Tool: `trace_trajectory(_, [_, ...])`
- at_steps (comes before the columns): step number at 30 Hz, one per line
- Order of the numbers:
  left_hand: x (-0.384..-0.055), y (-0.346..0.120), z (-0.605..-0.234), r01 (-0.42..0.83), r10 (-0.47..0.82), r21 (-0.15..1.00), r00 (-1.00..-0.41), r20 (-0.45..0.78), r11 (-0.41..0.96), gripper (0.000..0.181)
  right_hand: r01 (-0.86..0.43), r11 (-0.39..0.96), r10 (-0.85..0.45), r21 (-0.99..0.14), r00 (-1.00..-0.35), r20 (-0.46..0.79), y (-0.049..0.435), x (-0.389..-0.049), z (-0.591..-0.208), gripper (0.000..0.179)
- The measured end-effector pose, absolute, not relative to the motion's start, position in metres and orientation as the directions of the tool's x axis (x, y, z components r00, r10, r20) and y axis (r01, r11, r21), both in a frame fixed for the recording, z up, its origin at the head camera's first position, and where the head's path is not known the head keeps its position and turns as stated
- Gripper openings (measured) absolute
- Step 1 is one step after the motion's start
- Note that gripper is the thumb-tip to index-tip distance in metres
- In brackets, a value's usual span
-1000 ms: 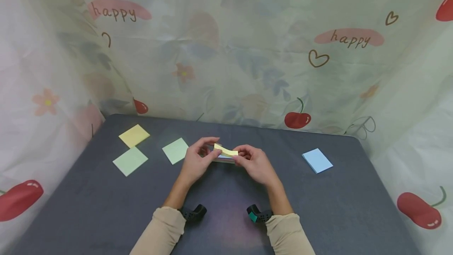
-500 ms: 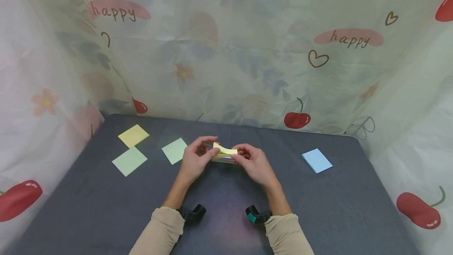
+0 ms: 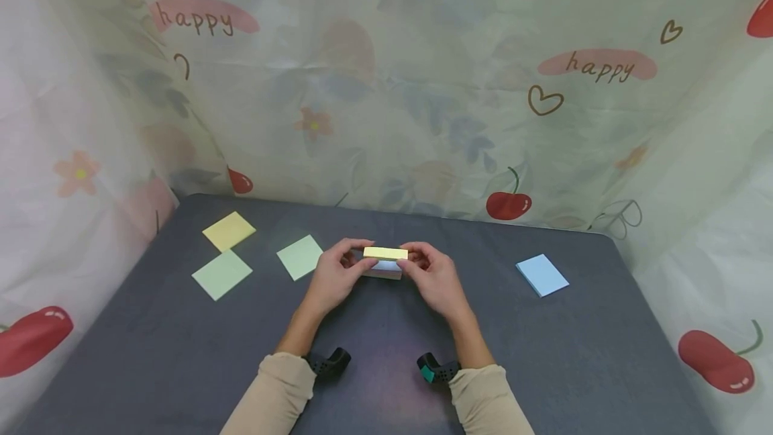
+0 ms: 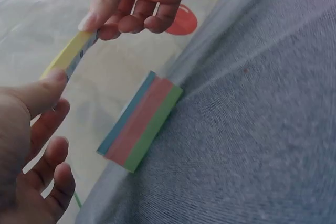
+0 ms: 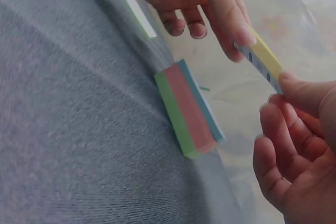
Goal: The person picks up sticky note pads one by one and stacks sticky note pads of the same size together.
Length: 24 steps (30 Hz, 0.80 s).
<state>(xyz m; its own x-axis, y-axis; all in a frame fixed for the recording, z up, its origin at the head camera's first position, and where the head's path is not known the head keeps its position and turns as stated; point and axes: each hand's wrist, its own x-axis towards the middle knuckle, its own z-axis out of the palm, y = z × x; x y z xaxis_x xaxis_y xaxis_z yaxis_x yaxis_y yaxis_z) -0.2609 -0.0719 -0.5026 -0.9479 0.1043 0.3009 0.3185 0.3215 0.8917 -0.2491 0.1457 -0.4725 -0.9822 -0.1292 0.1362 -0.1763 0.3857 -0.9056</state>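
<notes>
A yellow sticky note pad (image 3: 386, 254) is held level between both hands, a little above a stack of sticky note pads (image 3: 383, 273). My left hand (image 3: 334, 272) pinches its left end between thumb and fingers, and my right hand (image 3: 437, 279) pinches the right end. Both wrist views show the pad's yellow side (image 4: 73, 53) and a pale underside with dark marks. Blue on top, pink in the middle and green at the bottom, the stack (image 5: 186, 111) rests on the table, apart from the hands.
To the left lie a yellow sheet or pad (image 3: 229, 231) and two pale green ones (image 3: 221, 275), (image 3: 298, 258). A light blue pad (image 3: 541, 274) lies on the right. The dark grey table (image 3: 386, 388) ends at a printed curtain (image 3: 386, 119) behind and at the sides.
The yellow pad was bent in a curve between the hands and is now straight. It sits slightly clear of the stack, whose blue top shows more. The hands have barely shifted.
</notes>
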Motion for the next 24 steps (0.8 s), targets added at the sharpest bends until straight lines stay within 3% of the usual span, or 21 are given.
trace_trajectory(10, [-0.261,-0.070,-0.508,0.302,0.085,0.827,-0.951,0.298,0.475,0.028,-0.227,0.537,-0.125,-0.812,-0.974,0.190,0.144,-0.254,-0.485,0.026])
trace_trajectory(24, [-0.262,-0.073,-0.513,0.276,0.121,0.776,-0.960,0.253,0.567,0.026,-0.162,0.600,-0.113,-0.783,-0.987,0.118,0.140,-0.258,-0.499,0.023])
